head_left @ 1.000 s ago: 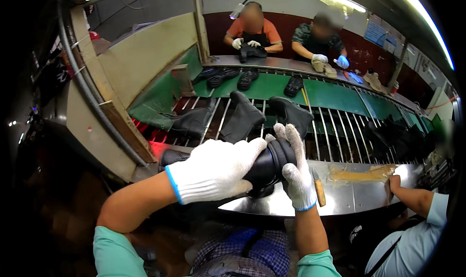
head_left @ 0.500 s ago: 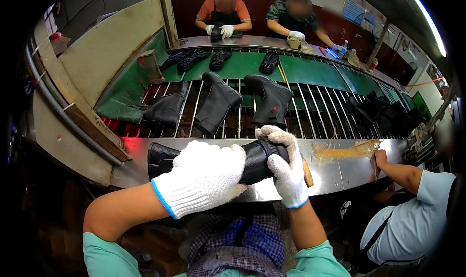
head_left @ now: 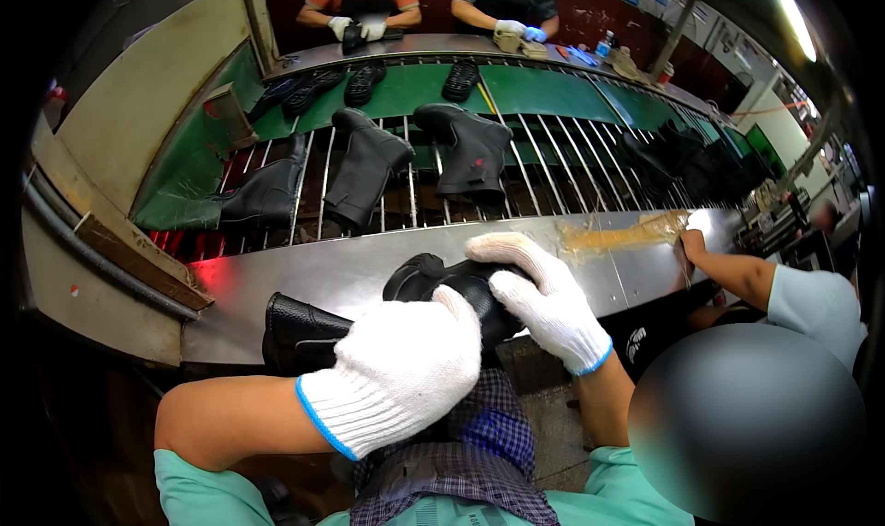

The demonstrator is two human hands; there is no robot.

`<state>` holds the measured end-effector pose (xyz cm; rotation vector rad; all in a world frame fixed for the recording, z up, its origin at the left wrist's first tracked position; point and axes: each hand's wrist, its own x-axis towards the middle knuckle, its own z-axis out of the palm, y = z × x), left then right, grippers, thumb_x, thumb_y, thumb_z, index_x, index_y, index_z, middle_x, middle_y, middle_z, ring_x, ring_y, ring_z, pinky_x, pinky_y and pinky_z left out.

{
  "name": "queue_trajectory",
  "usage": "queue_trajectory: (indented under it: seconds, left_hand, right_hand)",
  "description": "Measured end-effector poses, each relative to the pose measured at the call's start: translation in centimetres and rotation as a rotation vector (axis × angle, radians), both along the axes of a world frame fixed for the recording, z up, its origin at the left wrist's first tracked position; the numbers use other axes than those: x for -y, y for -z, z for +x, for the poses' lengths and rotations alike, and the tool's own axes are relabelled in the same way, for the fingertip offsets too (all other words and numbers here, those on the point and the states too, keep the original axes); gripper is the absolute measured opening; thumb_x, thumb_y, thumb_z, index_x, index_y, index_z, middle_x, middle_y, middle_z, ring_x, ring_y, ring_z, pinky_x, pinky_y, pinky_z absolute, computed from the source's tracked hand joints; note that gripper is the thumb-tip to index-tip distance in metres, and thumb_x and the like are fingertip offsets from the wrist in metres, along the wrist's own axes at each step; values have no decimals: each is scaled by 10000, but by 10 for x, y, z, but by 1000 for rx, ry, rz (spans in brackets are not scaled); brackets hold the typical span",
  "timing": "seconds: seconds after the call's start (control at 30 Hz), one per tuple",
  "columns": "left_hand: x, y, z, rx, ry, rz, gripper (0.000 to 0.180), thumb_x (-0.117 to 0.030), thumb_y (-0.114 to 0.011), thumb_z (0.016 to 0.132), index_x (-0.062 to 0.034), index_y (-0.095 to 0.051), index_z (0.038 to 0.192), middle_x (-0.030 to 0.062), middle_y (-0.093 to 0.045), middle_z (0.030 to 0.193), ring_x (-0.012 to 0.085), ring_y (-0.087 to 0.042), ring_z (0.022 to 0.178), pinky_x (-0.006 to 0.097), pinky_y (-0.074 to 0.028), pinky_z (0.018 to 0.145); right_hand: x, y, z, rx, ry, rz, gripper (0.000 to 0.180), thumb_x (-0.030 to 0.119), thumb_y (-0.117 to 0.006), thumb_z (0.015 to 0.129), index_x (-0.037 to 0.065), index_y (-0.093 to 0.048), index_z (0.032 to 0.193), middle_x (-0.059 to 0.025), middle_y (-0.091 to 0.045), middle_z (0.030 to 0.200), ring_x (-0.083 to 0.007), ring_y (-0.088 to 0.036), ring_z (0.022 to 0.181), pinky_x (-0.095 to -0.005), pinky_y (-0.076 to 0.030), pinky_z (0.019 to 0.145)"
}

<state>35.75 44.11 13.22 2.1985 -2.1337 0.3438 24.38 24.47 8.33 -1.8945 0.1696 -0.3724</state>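
Between my two white-gloved hands is a black leather boot, lying on its side over the near edge of the metal ledge. Its shaft points left and its rounded toe is by my right hand. My left hand is closed around the boot's middle, with the thumb up and the other fingers mostly hidden beneath. My right hand wraps the toe end from the right, its fingers bent over the top. Part of the dark sole shows behind the boot.
Beyond the metal ledge, a rod conveyor carries several black boots. Soles lie on the green belt. Two gloved people work across it. At right, another person's arm reaches the ledge beside brown tape; a blurred round shape is close by.
The boot has turned in my hands, so its sole edge now shows at the far side. My left hand has moved slightly right and nearer me. The whole view has shifted.
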Motion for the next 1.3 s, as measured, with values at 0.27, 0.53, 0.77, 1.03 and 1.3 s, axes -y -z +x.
queue_trajectory:
  seconds: [0.27,0.53,0.77,1.03,1.3]
  left_hand:
    - [-41,44,-51,420,53,-214,304,-85,-738,867,87,-715,1117,212,-714,830,214,-601,559,287,-438,420]
    - [-70,79,-69,395,187,-73,336,-129,-680,925,79,-702,1189,279,-730,915,270,-675,641,294,-489,518]
    - [-61,94,-48,67,-61,-124,532,-230,-854,790,54,-670,1201,229,-676,937,273,-674,751,311,-523,588]
    - [-28,150,-3,-822,-602,-269,1035,-464,-964,691,20,-442,1442,256,-504,1406,454,-522,1305,512,-467,1123]
    - [49,124,40,-371,37,-61,1020,-348,-950,585,-47,-531,1464,204,-513,1490,457,-428,1439,572,-330,1233]
  right_hand:
    - [-67,60,-58,214,372,445,447,136,-493,1062,-87,-543,1446,-202,-592,1438,-281,-575,1334,-402,-406,1198]
    - [-94,79,-89,-122,323,515,490,183,-527,1066,-73,-541,1484,-156,-645,1340,-177,-612,1180,-310,-476,1060]
    - [-81,92,-46,-3,353,482,412,168,-536,1086,-58,-612,1422,-30,-675,1046,-53,-546,833,-214,-459,756]
    - [-20,134,12,189,349,83,251,153,-612,1046,-21,-737,1177,-123,-769,1097,-200,-718,957,-326,-573,884]
    - [54,151,0,-80,533,-876,423,358,-695,973,98,-663,1305,-199,-635,1303,-392,-611,1178,-518,-509,1008]
